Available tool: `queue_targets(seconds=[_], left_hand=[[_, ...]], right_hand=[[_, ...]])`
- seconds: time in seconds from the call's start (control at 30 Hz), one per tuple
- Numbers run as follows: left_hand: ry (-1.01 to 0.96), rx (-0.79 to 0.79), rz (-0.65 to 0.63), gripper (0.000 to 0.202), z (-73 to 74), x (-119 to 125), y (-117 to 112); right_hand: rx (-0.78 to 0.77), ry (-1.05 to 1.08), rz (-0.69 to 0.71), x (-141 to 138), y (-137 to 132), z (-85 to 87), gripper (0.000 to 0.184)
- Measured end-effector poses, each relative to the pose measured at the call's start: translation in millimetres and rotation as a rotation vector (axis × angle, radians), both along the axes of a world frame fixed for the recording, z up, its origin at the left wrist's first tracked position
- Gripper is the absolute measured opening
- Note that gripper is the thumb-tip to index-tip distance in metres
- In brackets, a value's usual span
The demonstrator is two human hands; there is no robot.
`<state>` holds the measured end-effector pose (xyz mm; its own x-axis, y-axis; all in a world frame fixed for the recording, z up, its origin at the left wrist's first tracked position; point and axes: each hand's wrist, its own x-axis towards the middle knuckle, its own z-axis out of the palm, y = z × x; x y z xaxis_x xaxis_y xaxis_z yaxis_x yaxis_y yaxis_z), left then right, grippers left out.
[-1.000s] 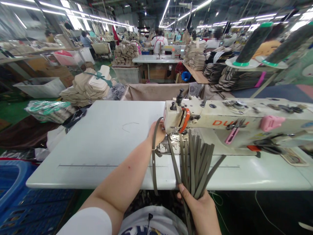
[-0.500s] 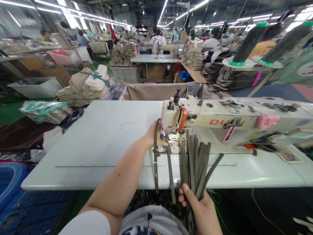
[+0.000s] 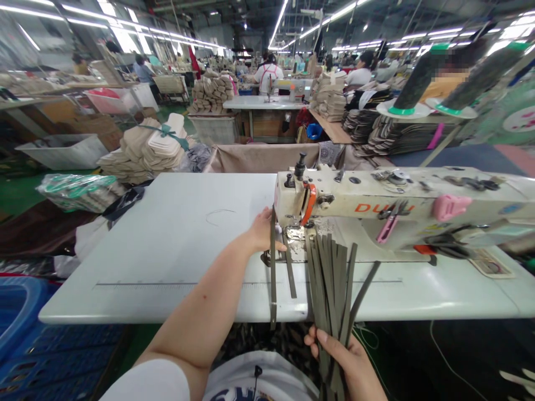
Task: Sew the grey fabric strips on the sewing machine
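Note:
At the sewing machine's (image 3: 376,195) needle end, my left hand (image 3: 259,231) reaches in from the left, its fingertips partly hidden. A dark olive strip (image 3: 273,278) runs down from its fingers, over the hand and past the table's front edge. My thumb stretches right, against a shorter hanging strip end (image 3: 290,275) beside the presser foot (image 3: 296,231). By the front edge, my right hand (image 3: 340,351) is closed round a fanned bundle of similar strips (image 3: 332,278), whose upper ends lie on the machine bed.
A pale table (image 3: 188,239) with a printed ruler line extends left, a loose thread on it. Blue crates (image 3: 54,345) stand at lower left. Thread cones (image 3: 422,78) rise at the right. Fabric stacks (image 3: 154,145) and people at machines are beyond.
The strip end by my thumb has moved up, so less hangs down. The longer strip has shifted right. The bundle in my right hand has spread and shifted slightly left.

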<state>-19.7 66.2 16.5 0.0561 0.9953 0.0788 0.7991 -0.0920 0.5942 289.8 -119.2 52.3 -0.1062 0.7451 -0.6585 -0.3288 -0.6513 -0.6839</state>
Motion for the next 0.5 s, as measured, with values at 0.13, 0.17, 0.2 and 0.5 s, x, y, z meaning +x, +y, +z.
queue_targets(seconds=[0.13,0.17,0.2,0.5], left_hand=[[0.055,-0.030,-0.022,0.108,1.4,1.7,3.1],[0.056,-0.033,-0.024,0.106,1.5,1.8,3.4],[0.053,-0.036,-0.024,0.104,1.5,1.7,3.5],[-0.038,-0.005,-0.011,0.116,1.7,0.7,-2.8]], right_hand=[[0.024,-0.024,0.032,6.5,-1.9,-7.4,0.058],[0.032,-0.028,0.036,7.2,-2.5,-8.4,0.058],[0.038,-0.029,0.038,7.5,-3.0,-8.9,0.059],[0.016,-0.056,0.064,6.7,-5.6,-13.1,0.064]])
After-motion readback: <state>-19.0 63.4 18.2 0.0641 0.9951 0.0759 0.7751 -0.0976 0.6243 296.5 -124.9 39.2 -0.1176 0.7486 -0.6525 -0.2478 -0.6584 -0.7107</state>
